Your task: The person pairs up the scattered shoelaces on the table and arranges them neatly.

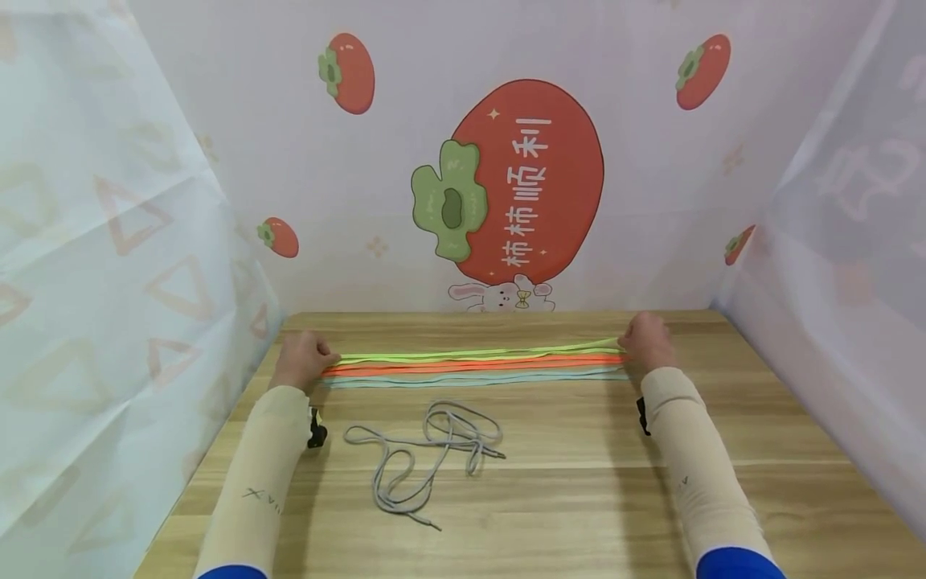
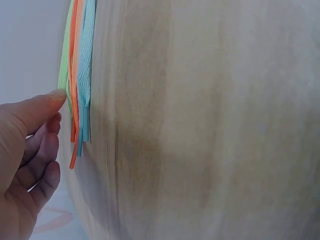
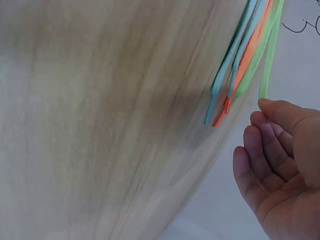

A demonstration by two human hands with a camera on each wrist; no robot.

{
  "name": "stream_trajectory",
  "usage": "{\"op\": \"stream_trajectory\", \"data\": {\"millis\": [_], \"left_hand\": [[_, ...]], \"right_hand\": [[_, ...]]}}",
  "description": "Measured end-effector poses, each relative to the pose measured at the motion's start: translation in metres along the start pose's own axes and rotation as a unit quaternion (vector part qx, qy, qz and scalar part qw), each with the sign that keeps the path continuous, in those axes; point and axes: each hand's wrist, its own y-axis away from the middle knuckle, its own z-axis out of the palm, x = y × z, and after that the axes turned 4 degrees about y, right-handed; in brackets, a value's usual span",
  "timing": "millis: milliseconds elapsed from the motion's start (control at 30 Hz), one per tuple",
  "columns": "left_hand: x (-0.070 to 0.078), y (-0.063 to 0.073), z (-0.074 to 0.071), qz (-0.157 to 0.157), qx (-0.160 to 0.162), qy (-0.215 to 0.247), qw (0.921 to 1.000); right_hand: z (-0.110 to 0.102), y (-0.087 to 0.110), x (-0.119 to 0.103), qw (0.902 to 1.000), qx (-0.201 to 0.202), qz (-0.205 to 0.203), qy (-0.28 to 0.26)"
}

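Observation:
A flat lime-green shoelace is stretched across the back of the table. My left hand pinches its left end between thumb and forefinger. At its other end, my right hand pinches one green strand, which rises a little off the table. Alongside lie an orange shoelace and a light blue shoelace, roughly parallel. Their tips, orange and blue, hang together just beside my left fingers in the left wrist view. In the right wrist view, the blue and orange ends sit apart from my right fingertips.
Nearer to me, a grey round shoelace lies in loose tangled loops on the wooden table. A printed backdrop with persimmon drawings stands behind the table, and white sheets hang at both sides.

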Motion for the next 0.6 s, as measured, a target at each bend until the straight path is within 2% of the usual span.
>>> {"op": "stream_trajectory", "data": {"millis": [200,367,600], "left_hand": [[0.001,0.002,0.001,0.0,-0.009,0.004,1.0],[0.0,0.004,-0.006,-0.002,-0.018,0.028,0.9995],[0.006,0.004,-0.025,0.035,-0.022,0.0,0.9991]], "right_hand": [[0.006,0.002,-0.001,0.9999,0.002,-0.006,0.012],[0.005,0.002,0.002,0.9998,-0.006,-0.013,0.015],[0.002,0.0,-0.002,0.9981,-0.036,-0.048,0.014]]}}
